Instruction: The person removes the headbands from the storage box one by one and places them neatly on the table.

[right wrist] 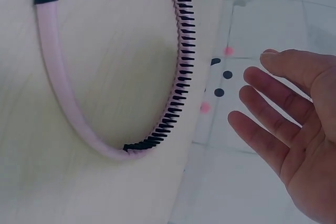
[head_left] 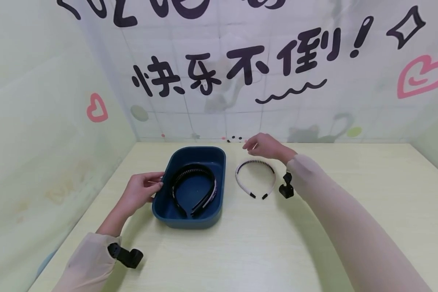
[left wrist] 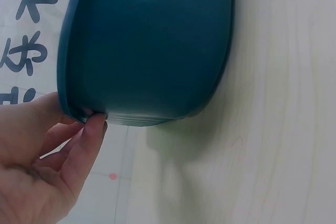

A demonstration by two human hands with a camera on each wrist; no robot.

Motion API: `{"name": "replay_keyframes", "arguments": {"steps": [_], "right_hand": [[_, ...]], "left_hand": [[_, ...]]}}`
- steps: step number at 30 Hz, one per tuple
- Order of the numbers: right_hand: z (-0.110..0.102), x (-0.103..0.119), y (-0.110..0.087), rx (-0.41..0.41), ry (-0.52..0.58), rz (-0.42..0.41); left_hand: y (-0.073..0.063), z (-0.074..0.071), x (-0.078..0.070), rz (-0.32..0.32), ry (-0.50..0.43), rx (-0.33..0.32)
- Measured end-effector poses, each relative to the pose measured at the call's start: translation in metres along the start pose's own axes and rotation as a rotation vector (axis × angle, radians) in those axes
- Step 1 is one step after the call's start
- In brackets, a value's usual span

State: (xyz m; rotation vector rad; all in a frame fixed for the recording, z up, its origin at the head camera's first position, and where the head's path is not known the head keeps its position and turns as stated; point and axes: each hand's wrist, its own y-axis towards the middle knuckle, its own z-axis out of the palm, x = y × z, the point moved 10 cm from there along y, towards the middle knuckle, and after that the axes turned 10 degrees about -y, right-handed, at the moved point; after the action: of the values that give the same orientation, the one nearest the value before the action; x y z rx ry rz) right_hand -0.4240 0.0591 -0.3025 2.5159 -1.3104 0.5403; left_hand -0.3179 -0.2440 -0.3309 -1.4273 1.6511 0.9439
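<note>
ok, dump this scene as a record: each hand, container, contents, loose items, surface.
left_hand: left hand pinches the rim at the bin's left side
right_hand: right hand held above the table's far part, beyond the loose headband, holding nothing
container: blue bin, upright, open-topped
contents: dark headbands, overlapping; exact count unclear
loose_item: pale pink headband, black teeth, dark tips; lies right of the bin, apart from it
surface: light wood-grain table
</note>
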Motion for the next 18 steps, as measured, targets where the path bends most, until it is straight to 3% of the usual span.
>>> {"name": "replay_keyframes", "arguments": {"steps": [18], "right_hand": [[0.003,0.039,0.002,0.015,0.021,-0.071]], "left_hand": [[-0.001,0.000,0.000,-0.012,-0.017,0.000]]}}
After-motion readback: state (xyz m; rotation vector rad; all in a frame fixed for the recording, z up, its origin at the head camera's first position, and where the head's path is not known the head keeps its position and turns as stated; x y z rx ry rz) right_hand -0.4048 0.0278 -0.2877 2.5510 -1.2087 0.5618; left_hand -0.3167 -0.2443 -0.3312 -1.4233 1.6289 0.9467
